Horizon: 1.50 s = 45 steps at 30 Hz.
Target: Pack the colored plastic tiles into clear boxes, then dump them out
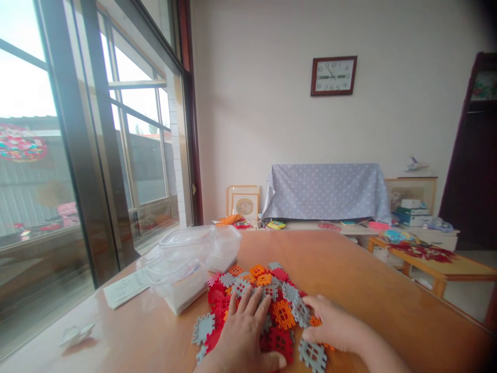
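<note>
A heap of square plastic building tiles with notched edges lies on the table, in red, orange and grey, several with window-like holes. My left hand (241, 331) rests palm down on the heap, its fingers spread, hiding the tiles beneath. At the right edge of the heap is my right hand (339, 324), thumb and forefinger apart beside a grey tile (301, 313); some of its fingers are hidden. Between the hands show an orange tile (284, 315) and a red tile (280, 339). Another grey tile (312, 356) lies just below my right thumb.
Clear plastic containers (186, 235) stand behind the heap to the left, near a paper card (126, 288). A crumpled white scrap (76, 334) lies on the wooden table (373, 305) at the left. A low side table (466, 264) stands at the right, a window on the left.
</note>
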Available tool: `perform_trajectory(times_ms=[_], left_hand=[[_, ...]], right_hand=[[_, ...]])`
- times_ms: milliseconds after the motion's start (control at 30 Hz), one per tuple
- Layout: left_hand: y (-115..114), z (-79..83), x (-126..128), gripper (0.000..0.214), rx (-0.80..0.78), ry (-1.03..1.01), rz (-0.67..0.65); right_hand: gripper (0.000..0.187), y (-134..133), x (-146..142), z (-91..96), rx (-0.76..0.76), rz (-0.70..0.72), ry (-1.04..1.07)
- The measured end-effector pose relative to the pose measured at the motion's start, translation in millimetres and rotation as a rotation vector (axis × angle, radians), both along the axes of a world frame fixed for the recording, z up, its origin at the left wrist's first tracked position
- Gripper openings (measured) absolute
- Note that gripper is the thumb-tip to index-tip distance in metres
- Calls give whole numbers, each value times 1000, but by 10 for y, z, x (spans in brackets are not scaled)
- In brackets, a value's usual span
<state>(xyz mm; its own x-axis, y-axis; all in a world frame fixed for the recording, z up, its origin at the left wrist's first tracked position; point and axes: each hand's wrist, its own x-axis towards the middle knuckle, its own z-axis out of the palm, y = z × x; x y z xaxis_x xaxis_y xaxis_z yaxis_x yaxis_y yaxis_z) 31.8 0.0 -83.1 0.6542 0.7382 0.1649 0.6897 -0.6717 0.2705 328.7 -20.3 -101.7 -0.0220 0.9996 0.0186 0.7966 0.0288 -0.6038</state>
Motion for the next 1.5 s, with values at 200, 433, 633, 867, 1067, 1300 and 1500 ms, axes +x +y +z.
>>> perform_trajectory(times_ms=[200, 433, 633, 867, 1067, 1300, 1500], left_hand=[[1, 4, 49, 79, 29, -35, 59], [57, -29, 75, 64, 129, -153, 124], [103, -133, 33, 73, 140, -238, 113], [191, -108, -81, 59, 218, -397, 157], [218, 27, -168, 43, 177, -451, 225], [193, 87, -175, 33, 147, -436, 226], [244, 109, -219, 30, 149, -438, 271]], right_hand=[[40, 107, -374, 23, 111, -13, 4], [50, 87, -258, 134, 146, -15, 202], [51, -68, 64, 97, -185, -58, 143], [37, -43, -201, 55, -171, 41, 219], [27, 32, -249, 102, -105, 75, 352], [8, 159, -162, 50, 103, -33, 157], [39, 239, -133, 13, 293, -73, 12]])
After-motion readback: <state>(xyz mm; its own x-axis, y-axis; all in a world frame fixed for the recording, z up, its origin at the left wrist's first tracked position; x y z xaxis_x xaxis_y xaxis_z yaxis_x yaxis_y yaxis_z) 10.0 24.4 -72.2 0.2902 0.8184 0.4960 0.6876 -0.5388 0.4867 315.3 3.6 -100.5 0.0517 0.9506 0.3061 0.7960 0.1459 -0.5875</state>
